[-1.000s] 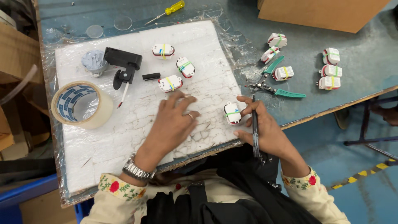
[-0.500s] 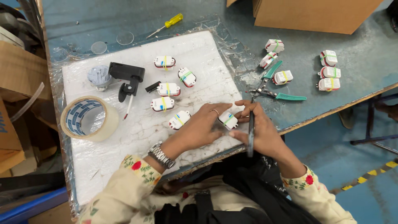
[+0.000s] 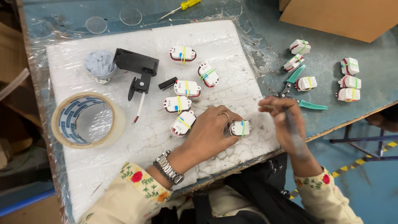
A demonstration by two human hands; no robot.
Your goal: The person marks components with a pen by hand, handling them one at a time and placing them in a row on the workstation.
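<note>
My left hand (image 3: 209,135) rests on the white foam board (image 3: 103,166) and pins a small white banded part (image 3: 240,128) under its fingertips near the board's front right edge. My right hand (image 3: 286,120) hovers just right of that part, gripping a dark pen (image 3: 292,130) that is blurred with motion. Several more white banded parts lie on the board beside my left hand, the closest one (image 3: 183,122) touching its thumb side.
A tape roll (image 3: 88,120) sits at the board's left, with a black bracket (image 3: 137,64) and a grey cup (image 3: 100,64) behind it. Teal-handled pliers (image 3: 304,101) and several white parts (image 3: 349,79) lie on the blue table at right. A cardboard box (image 3: 344,16) stands far right.
My left hand slid right across the board and settled on the small part. The right hand lifted with the pen. More parts now lie in the board's middle.
</note>
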